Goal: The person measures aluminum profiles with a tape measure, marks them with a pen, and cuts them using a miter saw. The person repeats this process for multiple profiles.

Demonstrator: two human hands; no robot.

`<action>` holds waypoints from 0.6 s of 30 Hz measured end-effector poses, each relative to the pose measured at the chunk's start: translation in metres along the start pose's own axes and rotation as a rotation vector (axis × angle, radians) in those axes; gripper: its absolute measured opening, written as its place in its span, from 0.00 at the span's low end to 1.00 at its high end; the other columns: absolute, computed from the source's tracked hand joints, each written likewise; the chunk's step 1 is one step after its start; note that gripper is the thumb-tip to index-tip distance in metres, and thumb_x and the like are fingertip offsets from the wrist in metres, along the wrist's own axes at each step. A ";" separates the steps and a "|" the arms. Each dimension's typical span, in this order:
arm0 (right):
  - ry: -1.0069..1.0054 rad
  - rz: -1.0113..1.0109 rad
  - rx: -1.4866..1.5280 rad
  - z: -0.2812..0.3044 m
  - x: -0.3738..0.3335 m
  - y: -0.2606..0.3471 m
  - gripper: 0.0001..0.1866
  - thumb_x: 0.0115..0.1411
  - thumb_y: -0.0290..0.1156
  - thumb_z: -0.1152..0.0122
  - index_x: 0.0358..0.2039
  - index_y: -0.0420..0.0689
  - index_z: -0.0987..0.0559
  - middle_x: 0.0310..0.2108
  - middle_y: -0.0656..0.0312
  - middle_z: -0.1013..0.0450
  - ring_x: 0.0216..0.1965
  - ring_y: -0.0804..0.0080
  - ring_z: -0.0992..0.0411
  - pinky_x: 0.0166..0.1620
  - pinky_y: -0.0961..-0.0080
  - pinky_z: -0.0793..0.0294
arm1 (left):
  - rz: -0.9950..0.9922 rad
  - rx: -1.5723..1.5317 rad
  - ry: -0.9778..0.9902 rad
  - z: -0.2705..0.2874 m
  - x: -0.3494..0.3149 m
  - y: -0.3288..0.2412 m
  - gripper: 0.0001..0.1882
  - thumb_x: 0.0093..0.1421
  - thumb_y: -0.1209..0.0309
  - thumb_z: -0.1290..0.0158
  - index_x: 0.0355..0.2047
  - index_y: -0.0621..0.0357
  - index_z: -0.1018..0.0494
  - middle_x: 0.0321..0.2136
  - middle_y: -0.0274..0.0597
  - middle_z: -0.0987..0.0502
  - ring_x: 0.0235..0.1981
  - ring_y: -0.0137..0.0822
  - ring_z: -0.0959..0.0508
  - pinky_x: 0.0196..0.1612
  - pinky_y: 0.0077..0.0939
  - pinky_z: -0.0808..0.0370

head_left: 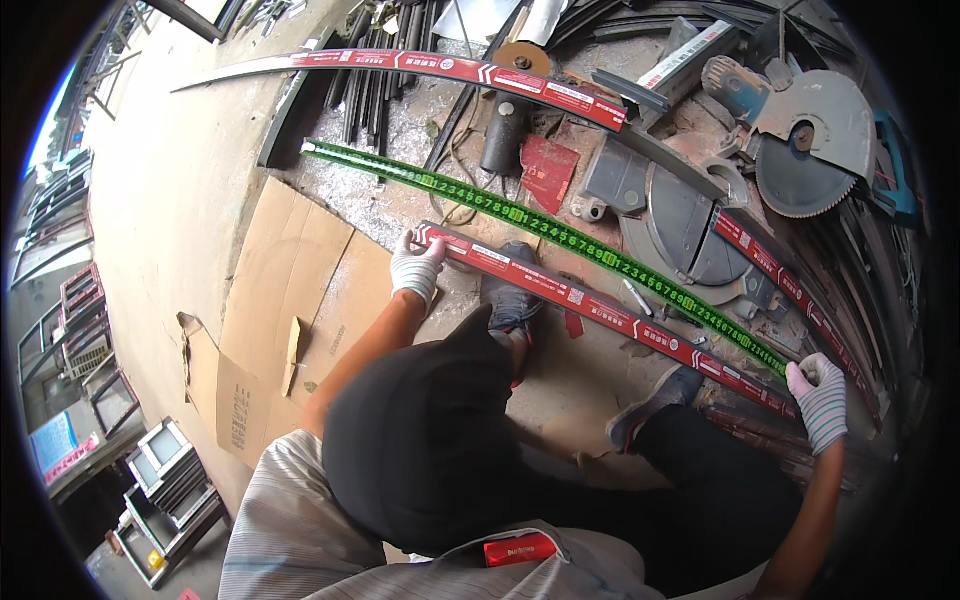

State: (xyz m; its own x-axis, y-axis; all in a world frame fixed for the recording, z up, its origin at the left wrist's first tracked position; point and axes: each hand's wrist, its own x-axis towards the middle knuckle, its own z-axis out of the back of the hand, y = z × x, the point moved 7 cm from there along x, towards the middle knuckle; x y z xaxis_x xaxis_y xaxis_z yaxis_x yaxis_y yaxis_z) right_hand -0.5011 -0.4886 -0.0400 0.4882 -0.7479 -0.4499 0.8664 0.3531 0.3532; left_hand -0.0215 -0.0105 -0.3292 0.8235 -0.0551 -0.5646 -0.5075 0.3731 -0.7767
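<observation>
A long metal profile with red printed film [600, 303] slants across in front of my knees, from upper left to lower right. My left hand [416, 268], in a white knit glove, is closed round its left end. A green tape measure [560, 232] with dark markings is stretched out just beyond the profile, nearly alongside it. Its free left end lies past my left hand, apart from the profile. At the far right, my gloved right hand [820, 395] pinches the tape's right end, close to the profile's right end. Whether those fingers also grip the profile is hard to see.
A miter saw with a round blade [805, 175] stands at the upper right, its grey base [685, 225] beyond the tape. Another red-filmed profile [470, 72] lies at the back. Flattened cardboard [290, 290] covers floor at left. Dark bars [375, 110] are piled behind.
</observation>
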 end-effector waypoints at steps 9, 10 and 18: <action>0.028 -0.024 -0.022 -0.006 0.010 0.000 0.14 0.61 0.33 0.29 0.25 0.41 0.25 0.20 0.69 0.32 0.25 0.84 0.37 0.29 0.78 0.34 | -0.060 0.215 -0.137 0.006 -0.004 -0.003 0.35 0.59 0.66 0.34 0.64 0.66 0.31 0.36 0.47 0.16 0.36 0.32 0.18 0.44 0.27 0.22; 0.028 -0.014 -0.024 -0.006 0.011 0.001 0.14 0.61 0.33 0.29 0.24 0.41 0.25 0.21 0.70 0.32 0.25 0.84 0.37 0.30 0.78 0.35 | -0.067 0.227 -0.159 0.009 -0.005 -0.003 0.33 0.58 0.66 0.34 0.62 0.66 0.29 0.35 0.47 0.15 0.34 0.31 0.18 0.43 0.26 0.22; 0.040 -0.047 -0.041 -0.007 0.010 0.015 0.15 0.62 0.33 0.29 0.24 0.42 0.25 0.20 0.71 0.32 0.24 0.85 0.38 0.28 0.79 0.37 | -0.529 0.786 -0.294 -0.002 -0.029 -0.065 0.32 0.55 0.70 0.39 0.61 0.63 0.30 0.59 0.62 0.30 0.59 0.57 0.28 0.63 0.45 0.31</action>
State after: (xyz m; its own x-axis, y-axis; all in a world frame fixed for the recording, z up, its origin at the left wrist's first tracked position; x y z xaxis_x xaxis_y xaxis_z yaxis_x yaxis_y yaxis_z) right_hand -0.4821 -0.4868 -0.0448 0.4501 -0.7412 -0.4981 0.8916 0.3413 0.2977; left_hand -0.0132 -0.0347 -0.2626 0.9796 -0.1994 -0.0246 0.1681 0.8809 -0.4424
